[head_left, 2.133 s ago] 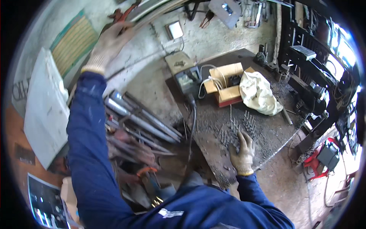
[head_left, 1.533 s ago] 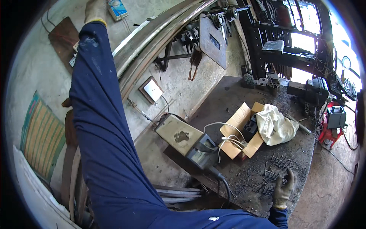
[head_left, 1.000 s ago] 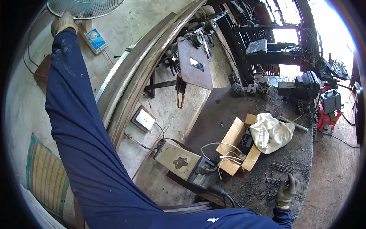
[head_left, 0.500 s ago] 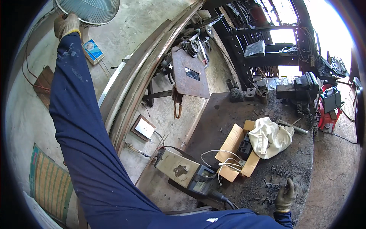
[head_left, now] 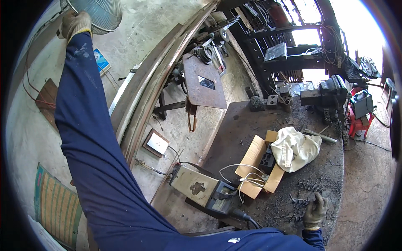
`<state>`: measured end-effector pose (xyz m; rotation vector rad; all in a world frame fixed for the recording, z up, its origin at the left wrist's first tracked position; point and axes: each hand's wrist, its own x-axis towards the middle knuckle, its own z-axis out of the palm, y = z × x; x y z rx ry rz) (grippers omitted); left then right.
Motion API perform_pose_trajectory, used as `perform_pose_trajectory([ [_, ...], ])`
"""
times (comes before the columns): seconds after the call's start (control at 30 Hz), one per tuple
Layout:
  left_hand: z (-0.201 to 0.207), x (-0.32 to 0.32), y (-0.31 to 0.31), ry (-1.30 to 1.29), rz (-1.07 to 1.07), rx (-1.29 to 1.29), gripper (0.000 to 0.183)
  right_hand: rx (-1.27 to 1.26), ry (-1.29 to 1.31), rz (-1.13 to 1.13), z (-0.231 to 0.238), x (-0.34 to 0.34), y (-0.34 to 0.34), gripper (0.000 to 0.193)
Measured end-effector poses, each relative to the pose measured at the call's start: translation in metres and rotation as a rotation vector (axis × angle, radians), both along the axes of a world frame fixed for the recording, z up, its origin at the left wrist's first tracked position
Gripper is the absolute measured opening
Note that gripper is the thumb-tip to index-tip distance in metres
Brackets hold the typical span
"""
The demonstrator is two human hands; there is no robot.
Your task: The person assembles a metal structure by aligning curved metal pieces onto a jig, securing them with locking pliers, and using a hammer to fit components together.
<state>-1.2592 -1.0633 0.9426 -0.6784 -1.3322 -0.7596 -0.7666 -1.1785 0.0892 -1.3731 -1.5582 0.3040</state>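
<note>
At the upper left, my left arm reaches up to a round wire-caged fan (head_left: pixel 99 17). My left hand (head_left: pixel 75 26), in a knitted work glove, is closed at the lower left edge of the cage, its fingers curled and partly hidden. On the dark workbench (head_left: pixel 234 121), my gloved right hand (head_left: pixel 315 212) rests at the lower right with its fingers loosely bent and apart. Beside it lie small metal rods (head_left: pixel 298 200) and a row of small dark metal pieces (head_left: pixel 309 185). I see nothing held in that hand.
An open cardboard box (head_left: pixel 250 167) holds a dark device and white cable, next to a pale cloth (head_left: pixel 295 148). A boxy machine (head_left: pixel 197 186) with a thick cable stands near me. A bench vise (head_left: pixel 328 94) sits far right. Long metal beams (head_left: pixel 161 77) run along the wall.
The fan sits a little further left and higher in the picture, and more of my left glove shows beside its cage. My right hand stays in nearly the same place.
</note>
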Motion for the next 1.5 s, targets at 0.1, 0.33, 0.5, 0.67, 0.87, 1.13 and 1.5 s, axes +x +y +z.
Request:
perform_pose_trajectory([
  [0.1, -0.005, 0.004, 0.007, 0.035, 0.038, 0.019, 0.030, 0.017, -0.016, -0.024, 0.000, 0.003, 0.004, 0.039],
  [0.33, -0.009, 0.015, 0.014, -0.002, 0.063, -0.045, 0.034, 0.044, -0.049, -0.010, 0.012, 0.000, 0.002, 0.040],
  [0.5, -0.010, 0.012, 0.028, 0.011, 0.120, -0.035, 0.037, 0.094, -0.049, -0.031, 0.016, -0.001, 0.002, 0.040],
  [0.67, 0.000, 0.016, 0.020, -0.062, 0.120, -0.022, 0.035, 0.076, -0.039, -0.013, 0.012, 0.001, 0.002, 0.039],
  [0.87, -0.016, 0.012, -0.001, -0.027, 0.006, -0.006, 0.032, 0.058, -0.033, -0.003, 0.012, 0.002, 0.003, 0.039],
  [1.13, -0.019, 0.004, -0.041, -0.153, -0.085, -0.040, 0.042, 0.037, -0.014, -0.010, 0.004, 0.002, 0.001, 0.042],
  [1.5, -0.026, 0.021, -0.047, -0.125, -0.194, 0.004, 0.105, 0.059, -0.042, 0.002, 0.019, 0.004, -0.004, 0.040],
])
